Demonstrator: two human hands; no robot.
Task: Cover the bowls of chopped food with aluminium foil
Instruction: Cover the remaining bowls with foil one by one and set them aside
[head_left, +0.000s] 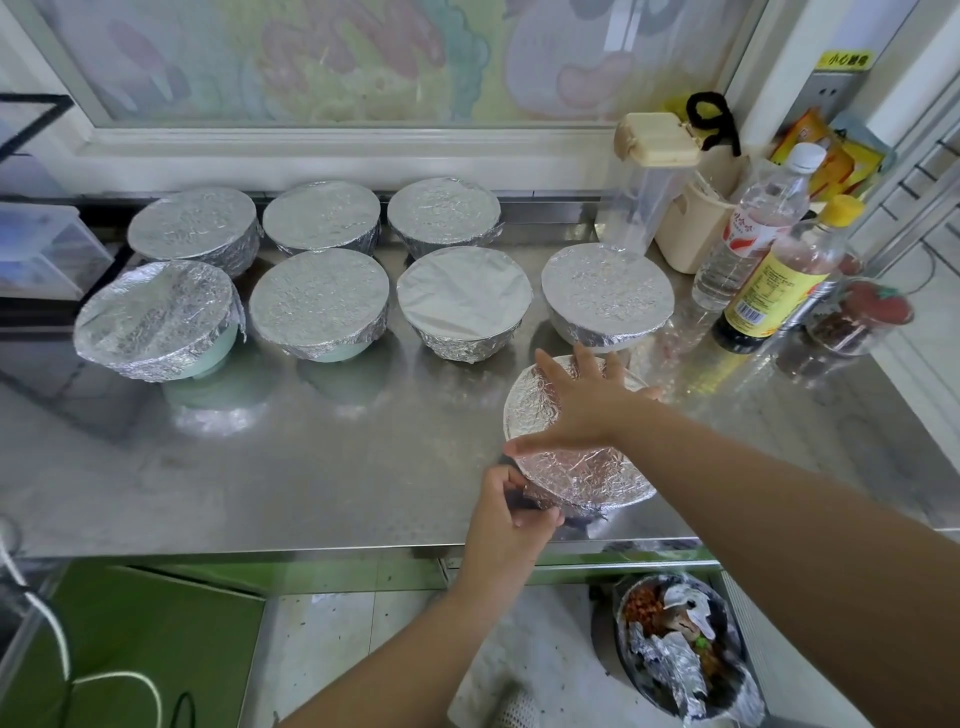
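The right hand (587, 402) lies flat and spread wide on the foil top of the nearest bowl (587, 467), fingers splayed toward the far side. The left hand (511, 506) is pinched closed on the crumpled foil at that bowl's near-left side; its fingertips are partly tucked under the foil edge and hard to make out. This bowl stands close to the near edge of the steel worktop (311, 457), and its body is almost wholly hidden by foil and hands. Farther off, seven foil-covered bowls (319, 301) stand in two rows, contents unseen. To the right are a clear bottle (748, 234) and a yellow-capped bottle (779, 280). Below the worktop, a bin (680, 654) holds foil scraps, its lower part cut off.
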